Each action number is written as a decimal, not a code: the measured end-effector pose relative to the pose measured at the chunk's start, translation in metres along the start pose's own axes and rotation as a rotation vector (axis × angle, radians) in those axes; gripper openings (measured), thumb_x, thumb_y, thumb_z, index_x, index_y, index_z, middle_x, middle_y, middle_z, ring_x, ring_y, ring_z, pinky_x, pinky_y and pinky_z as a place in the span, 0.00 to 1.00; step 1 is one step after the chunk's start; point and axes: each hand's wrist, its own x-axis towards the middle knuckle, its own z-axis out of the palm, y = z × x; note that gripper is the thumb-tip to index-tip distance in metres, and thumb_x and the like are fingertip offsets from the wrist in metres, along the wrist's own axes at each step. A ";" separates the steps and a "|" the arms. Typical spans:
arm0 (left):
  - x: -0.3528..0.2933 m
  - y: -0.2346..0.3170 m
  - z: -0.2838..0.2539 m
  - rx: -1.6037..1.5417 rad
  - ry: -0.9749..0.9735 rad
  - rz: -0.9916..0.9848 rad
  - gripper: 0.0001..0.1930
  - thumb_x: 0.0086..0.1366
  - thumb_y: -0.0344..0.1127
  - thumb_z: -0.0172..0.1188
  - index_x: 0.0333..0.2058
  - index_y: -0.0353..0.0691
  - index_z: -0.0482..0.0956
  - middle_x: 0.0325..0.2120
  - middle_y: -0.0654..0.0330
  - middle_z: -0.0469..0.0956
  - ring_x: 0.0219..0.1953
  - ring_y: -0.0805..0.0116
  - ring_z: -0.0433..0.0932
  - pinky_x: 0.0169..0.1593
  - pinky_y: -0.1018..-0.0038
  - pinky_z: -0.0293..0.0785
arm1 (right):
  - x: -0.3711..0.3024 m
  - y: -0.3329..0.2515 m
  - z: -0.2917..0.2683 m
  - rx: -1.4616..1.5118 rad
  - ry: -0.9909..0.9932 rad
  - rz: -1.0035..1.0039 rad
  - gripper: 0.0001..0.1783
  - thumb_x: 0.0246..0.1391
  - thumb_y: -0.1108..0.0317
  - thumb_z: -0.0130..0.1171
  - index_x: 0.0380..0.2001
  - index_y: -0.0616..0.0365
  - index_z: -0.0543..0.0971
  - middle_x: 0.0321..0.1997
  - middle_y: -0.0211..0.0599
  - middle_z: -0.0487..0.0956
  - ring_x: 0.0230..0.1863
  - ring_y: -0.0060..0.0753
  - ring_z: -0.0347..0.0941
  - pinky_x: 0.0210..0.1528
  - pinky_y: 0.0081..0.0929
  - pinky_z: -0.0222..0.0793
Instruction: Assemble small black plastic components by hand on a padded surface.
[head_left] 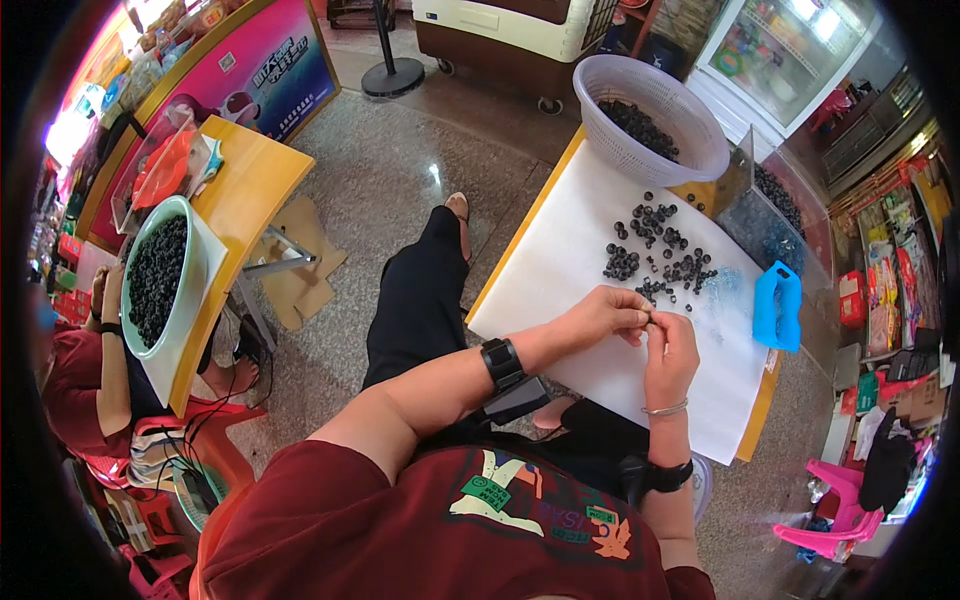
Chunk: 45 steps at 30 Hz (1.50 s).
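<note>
Over the near part of a white-covered table (560,245), my left hand (607,318) and my right hand (673,350) meet fingertip to fingertip. Both are closed in a pinch around something tiny, mostly hidden by the fingers, whose kind I cannot make out. Just beyond them, small black rounded pieces (655,225) lie scattered in loose clusters on the white sheet. Some smaller black bits (655,290) lie very close to my left fingertips. To the right of these, tiny pale-blue bits (733,290) are spread on the sheet.
A lavender basket (590,95) with black pieces stands at the table's far end. Beside it is a clear bin (745,200) of dark pieces. A blue holder (778,310) stands at the right edge. At left, a co-worker sits by a pale-green basin (198,250) of black pieces.
</note>
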 end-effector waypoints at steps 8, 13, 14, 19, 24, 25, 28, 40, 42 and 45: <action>-0.003 0.000 0.007 0.039 0.016 0.039 0.09 0.63 0.32 0.55 0.37 0.32 0.77 0.27 0.62 0.77 0.28 0.74 0.77 0.36 0.78 0.76 | -0.010 0.000 -0.007 0.103 -0.008 0.178 0.06 0.48 0.78 0.56 0.32 0.62 0.76 0.32 0.39 0.75 0.33 0.35 0.72 0.36 0.27 0.68; -0.008 0.003 0.011 0.180 0.011 0.038 0.10 0.63 0.34 0.57 0.37 0.31 0.79 0.27 0.61 0.78 0.29 0.75 0.77 0.35 0.78 0.76 | -0.017 0.008 -0.005 -0.083 0.014 -0.019 0.05 0.49 0.77 0.56 0.32 0.62 0.75 0.31 0.37 0.75 0.32 0.30 0.72 0.34 0.23 0.68; -0.008 0.003 0.012 0.196 0.003 0.045 0.11 0.63 0.34 0.57 0.37 0.31 0.79 0.26 0.61 0.78 0.28 0.76 0.77 0.35 0.79 0.76 | -0.017 0.007 -0.005 -0.084 0.016 -0.019 0.05 0.49 0.77 0.56 0.32 0.62 0.75 0.31 0.37 0.75 0.32 0.30 0.72 0.34 0.23 0.68; -0.008 0.003 0.009 0.277 -0.077 0.021 0.14 0.65 0.37 0.55 0.41 0.32 0.78 0.31 0.62 0.78 0.32 0.77 0.76 0.39 0.79 0.75 | -0.020 -0.002 -0.005 0.104 -0.014 0.168 0.05 0.50 0.77 0.55 0.32 0.62 0.76 0.30 0.36 0.74 0.31 0.28 0.72 0.33 0.23 0.68; -0.009 0.006 0.012 0.319 -0.136 0.029 0.14 0.64 0.36 0.56 0.43 0.32 0.78 0.32 0.61 0.78 0.34 0.76 0.75 0.41 0.78 0.73 | -0.022 -0.003 -0.008 0.090 -0.008 0.172 0.06 0.49 0.77 0.55 0.33 0.62 0.76 0.31 0.37 0.74 0.32 0.30 0.72 0.34 0.24 0.68; -0.009 0.005 0.012 0.316 -0.154 0.026 0.14 0.64 0.36 0.56 0.43 0.32 0.78 0.32 0.61 0.78 0.34 0.76 0.75 0.41 0.78 0.73 | -0.022 -0.004 -0.009 0.074 -0.014 0.173 0.07 0.49 0.77 0.54 0.34 0.61 0.76 0.32 0.39 0.74 0.32 0.34 0.72 0.34 0.26 0.69; -0.008 0.001 0.008 0.203 -0.087 0.069 0.13 0.62 0.35 0.57 0.40 0.32 0.79 0.31 0.60 0.79 0.32 0.73 0.77 0.38 0.78 0.75 | -0.024 -0.002 -0.003 0.108 0.018 0.154 0.10 0.49 0.77 0.54 0.37 0.61 0.76 0.33 0.39 0.75 0.34 0.33 0.73 0.35 0.26 0.69; -0.009 0.006 0.011 0.244 0.035 0.016 0.11 0.63 0.34 0.55 0.39 0.34 0.78 0.29 0.63 0.77 0.31 0.76 0.75 0.39 0.79 0.72 | -0.019 -0.004 -0.002 0.149 0.061 0.180 0.12 0.50 0.77 0.54 0.40 0.61 0.76 0.36 0.39 0.74 0.35 0.35 0.73 0.36 0.27 0.69; -0.008 0.004 0.010 0.223 0.017 0.007 0.11 0.63 0.34 0.54 0.40 0.33 0.78 0.30 0.63 0.77 0.32 0.76 0.74 0.40 0.79 0.71 | -0.018 -0.004 -0.002 0.137 0.002 0.127 0.13 0.49 0.78 0.54 0.40 0.60 0.76 0.35 0.39 0.73 0.35 0.36 0.72 0.37 0.28 0.68; -0.010 0.005 0.011 0.176 -0.022 0.003 0.12 0.64 0.35 0.54 0.41 0.33 0.77 0.32 0.64 0.77 0.33 0.77 0.74 0.42 0.79 0.71 | -0.017 -0.002 -0.002 0.131 -0.005 0.137 0.12 0.50 0.78 0.54 0.39 0.58 0.78 0.35 0.36 0.73 0.34 0.30 0.72 0.35 0.22 0.69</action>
